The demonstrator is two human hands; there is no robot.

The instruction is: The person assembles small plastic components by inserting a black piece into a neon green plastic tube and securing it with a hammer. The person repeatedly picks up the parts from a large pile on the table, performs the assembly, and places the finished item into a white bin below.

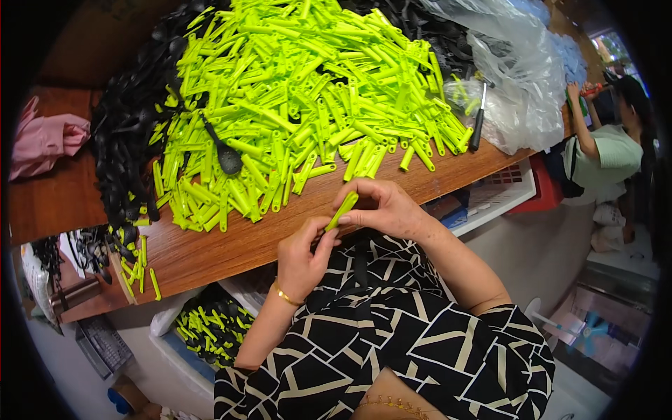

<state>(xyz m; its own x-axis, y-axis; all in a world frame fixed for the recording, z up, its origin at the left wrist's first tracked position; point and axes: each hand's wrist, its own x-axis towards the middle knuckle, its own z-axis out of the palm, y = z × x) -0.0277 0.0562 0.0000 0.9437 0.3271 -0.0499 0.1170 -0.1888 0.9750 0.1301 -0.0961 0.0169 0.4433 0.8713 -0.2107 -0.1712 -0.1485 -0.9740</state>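
A lime-green plastic handle (343,210) is held between my two hands, just in front of the table's near edge. My left hand (305,257) is closed on its lower end, thumb and fingers pinching. At its upper end, my right hand (383,208) grips it with thumb and forefinger. Beyond my hands a big heap of the same green handles (301,91) covers much of the brown wooden table (259,241). A black slotted spoon head (229,159) lies on the heap's near left side.
Black utensil heads (129,133) are piled at the left. A hammer (479,115) and clear plastic bags (518,77) lie at the right. Below the table stand a bin of black-and-green pieces (210,325) and a white crate (493,199). Another person (605,157) is at the far right.
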